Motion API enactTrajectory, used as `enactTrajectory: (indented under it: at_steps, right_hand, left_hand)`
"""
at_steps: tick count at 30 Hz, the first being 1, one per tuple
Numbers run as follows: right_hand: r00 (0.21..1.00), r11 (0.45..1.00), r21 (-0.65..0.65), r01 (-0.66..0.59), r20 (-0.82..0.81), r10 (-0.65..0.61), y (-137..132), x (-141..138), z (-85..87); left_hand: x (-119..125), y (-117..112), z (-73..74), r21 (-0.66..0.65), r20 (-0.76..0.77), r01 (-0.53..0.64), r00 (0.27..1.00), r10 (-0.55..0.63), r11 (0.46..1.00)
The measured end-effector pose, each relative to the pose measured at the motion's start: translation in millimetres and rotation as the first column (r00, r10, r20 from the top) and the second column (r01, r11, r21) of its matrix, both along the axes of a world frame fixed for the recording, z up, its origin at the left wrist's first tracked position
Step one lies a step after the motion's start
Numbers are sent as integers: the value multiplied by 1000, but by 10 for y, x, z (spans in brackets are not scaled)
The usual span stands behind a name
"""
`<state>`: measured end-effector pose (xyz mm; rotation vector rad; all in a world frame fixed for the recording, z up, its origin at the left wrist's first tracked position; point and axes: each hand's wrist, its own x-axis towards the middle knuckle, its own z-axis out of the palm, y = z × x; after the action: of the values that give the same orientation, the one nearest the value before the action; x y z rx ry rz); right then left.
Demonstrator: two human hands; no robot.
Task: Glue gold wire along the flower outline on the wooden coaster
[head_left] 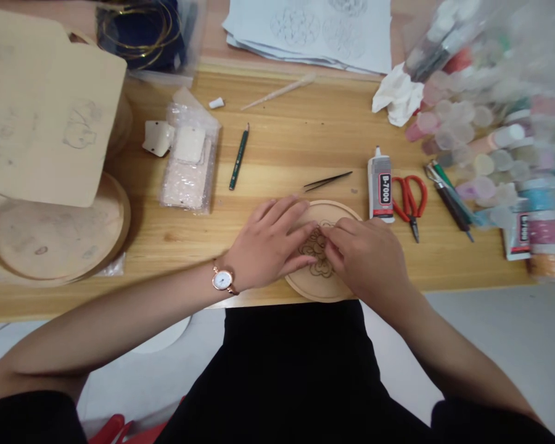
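Observation:
A round wooden disc (321, 283) with a dark flower pattern of thin wire (315, 246) lies at the table's front edge. My left hand (271, 243), a watch on its wrist, lies flat on the disc's left side with fingers stretched out over the pattern. My right hand (367, 259) rests on the disc's right side, its fingers curled and pressed together at the pattern's centre. What the fingertips hold is hidden.
Black tweezers (328, 180), a B-7000 glue tube (380, 185), red scissors (411, 200) and a green pencil (238, 157) lie behind the disc. Bags of coloured pots (490, 123) crowd the right. Wooden discs and boards (50, 185) stand left, drawing sheets (314, 31) at the back.

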<state>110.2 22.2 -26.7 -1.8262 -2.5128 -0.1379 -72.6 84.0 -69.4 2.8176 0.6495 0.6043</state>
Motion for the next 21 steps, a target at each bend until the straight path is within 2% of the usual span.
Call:
enactTrajectory:
  at_steps: [6, 8, 11, 16, 21]
  right_hand:
    - [991, 969, -211, 131, 68, -119, 43, -80, 94]
    - [988, 958, -245, 150, 85, -133, 45, -99, 112]
    - [988, 957, -250, 149, 81, -133, 36, -109, 108]
    - [988, 972, -183, 149, 65, -140, 27, -118, 64]
    - [990, 983, -128, 134, 52, -128, 25, -120, 29]
  left_hand:
    - [31, 117, 172, -37, 46, -75, 996, 77, 996]
    - [59, 162, 245, -22, 41, -90, 995, 91, 996]
    - [138, 205, 286, 28, 43, -48, 998, 46, 998]
    - [260, 270, 146, 172, 111, 22, 993, -41, 985]
    - [188, 362, 6, 222, 103, 147, 980, -173, 964]
